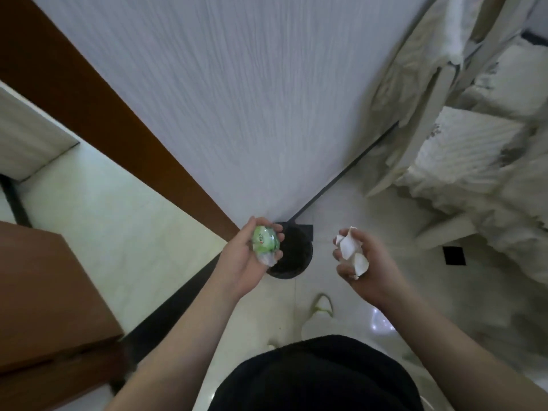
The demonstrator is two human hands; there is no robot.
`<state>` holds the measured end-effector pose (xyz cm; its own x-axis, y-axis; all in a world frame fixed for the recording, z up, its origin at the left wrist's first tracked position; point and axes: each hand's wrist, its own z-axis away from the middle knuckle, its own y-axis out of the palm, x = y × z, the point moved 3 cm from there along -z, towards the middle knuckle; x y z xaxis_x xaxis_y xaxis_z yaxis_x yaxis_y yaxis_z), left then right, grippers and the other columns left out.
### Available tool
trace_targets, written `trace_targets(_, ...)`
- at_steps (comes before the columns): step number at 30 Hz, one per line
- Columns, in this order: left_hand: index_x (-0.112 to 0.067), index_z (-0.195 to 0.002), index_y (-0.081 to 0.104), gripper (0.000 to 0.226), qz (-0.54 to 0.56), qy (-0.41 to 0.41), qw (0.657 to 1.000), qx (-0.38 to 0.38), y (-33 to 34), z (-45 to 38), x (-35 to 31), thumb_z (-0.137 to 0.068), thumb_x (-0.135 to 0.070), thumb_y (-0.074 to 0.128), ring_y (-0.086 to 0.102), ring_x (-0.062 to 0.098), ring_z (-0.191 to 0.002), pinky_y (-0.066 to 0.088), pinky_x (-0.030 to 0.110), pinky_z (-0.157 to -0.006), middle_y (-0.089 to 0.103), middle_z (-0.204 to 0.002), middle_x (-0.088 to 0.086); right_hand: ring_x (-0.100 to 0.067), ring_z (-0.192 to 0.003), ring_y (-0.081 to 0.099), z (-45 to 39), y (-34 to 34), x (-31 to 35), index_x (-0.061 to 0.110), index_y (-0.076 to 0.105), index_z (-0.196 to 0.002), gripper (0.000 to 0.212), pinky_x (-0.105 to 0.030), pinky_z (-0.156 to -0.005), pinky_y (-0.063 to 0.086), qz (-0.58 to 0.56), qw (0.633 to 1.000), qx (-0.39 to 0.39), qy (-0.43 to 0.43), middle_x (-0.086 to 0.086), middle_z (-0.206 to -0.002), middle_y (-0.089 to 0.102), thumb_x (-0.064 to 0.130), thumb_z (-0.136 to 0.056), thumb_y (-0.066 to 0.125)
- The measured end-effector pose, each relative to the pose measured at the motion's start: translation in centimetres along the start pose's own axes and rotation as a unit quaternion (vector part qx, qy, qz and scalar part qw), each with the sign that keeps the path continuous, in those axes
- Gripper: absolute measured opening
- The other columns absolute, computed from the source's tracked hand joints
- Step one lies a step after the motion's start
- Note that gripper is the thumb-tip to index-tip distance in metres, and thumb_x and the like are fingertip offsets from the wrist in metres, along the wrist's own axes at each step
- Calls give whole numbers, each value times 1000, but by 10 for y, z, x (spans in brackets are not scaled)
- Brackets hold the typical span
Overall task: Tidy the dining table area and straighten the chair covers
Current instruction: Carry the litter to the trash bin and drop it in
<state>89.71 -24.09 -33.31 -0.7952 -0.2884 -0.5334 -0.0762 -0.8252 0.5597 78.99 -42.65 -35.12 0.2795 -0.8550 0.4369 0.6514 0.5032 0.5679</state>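
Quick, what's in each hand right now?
Left hand: fingers curled round a green-and-white wrapper.
Right hand: fingers curled round crumpled white paper.

Tiled floor [341, 229], black bin [292, 253] (round), chair [462, 161]

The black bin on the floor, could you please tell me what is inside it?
The black bin shows only a dark interior; no contents are discernible. The left hand, holding a green wrapper, covers its left part.
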Motion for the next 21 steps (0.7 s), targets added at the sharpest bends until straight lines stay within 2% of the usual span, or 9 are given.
trace_targets(3,-18,-82,62,25,22,-2,1000,-18,-4,-24,1,-95,-35,48,61,18,-88,46,30,-69,64,-97,6,-16,-61,47,-28,6,15,10,58,-91,15,-20,-37,25,15,1000,2,2,-7,-80,55,24,-85,55)
trace_targets(8,-21,-84,60,20,-22,-6,999,-24,-32,-60,6,-93,-36,51,60,16,-90,44,32,-75,63,-98,2,-13,-61,49,-74,26,25,12,57,-89,14,-18,-40,25,-13,1000,-12,0,-5,-80,55,25,-87,52)
trace_targets(11,-22,-83,62,19,-71,-11,997,-31,-50,-87,4,-89,-38,54,59,17,-92,45,33,-75,62,-100,4,-5,-57,55,-104,22,18,19,56,-89,11,-13,-39,33,23,999,-31,-22,1,-79,54,15,-96,48)
trace_targets(13,-23,-81,65,21,-92,-9,995,-33,-57,-107,2,-87,-40,54,59,19,-94,46,35,-76,62,-104,6,6,-55,56,-126,19,9,29,51,-91,27,-10,-49,43,-5,997,-76,-19,11,-76,53,5,-100,42)
trace_targets(16,-23,-77,65,29,-101,-18,993,-51,-66,-139,6,-87,-45,50,61,19,-93,48,33,-72,64,-104,7,-4,-57,54,-153,15,-10,23,61,-83,20,-14,-43,40,57,993,-91,-52,1,-76,57,16,-96,48)
trace_targets(18,-21,-75,64,37,-104,-28,991,-76,-78,-162,16,-92,-48,46,63,18,-90,48,31,-67,65,-100,7,-13,-63,52,-177,2,-29,19,67,-77,22,-19,-42,40,26,991,-128,-42,-3,-78,60,24,-92,52)
trace_targets(21,-19,-73,58,36,-83,-65,988,-110,-98,-198,39,-94,-46,48,62,18,-83,45,31,-62,65,-93,6,-14,-62,52,-207,-20,-58,20,68,-73,20,-20,-43,41,5,988,-150,-38,-3,-80,61,27,-88,55)
